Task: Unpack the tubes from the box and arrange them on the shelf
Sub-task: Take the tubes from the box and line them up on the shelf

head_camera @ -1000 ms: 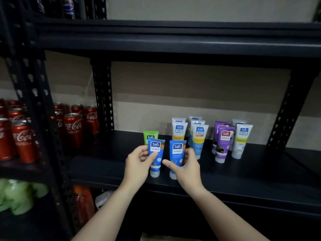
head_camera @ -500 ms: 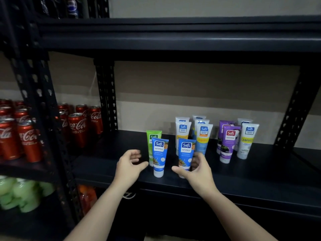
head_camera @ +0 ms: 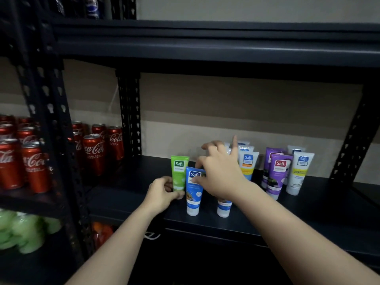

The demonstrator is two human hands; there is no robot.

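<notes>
The left hand (head_camera: 162, 193) pinches the base of the green tube (head_camera: 179, 173) standing on the shelf (head_camera: 127, 199). The right hand (head_camera: 221, 171) reaches over the two blue tubes (head_camera: 193, 194), fingers spread and holding nothing; more tubes (head_camera: 277, 175) stand just to its right.

Both bare forearms are extended forward and up from the lower edge of the view. The left hand (head_camera: 162, 194) is held low, its fingers curled with the thumb drawn toward them. The right hand (head_camera: 219, 171) is raised higher and spread, its fingers (head_camera: 234, 145) straightened and splayed, one pointed upward.
</notes>
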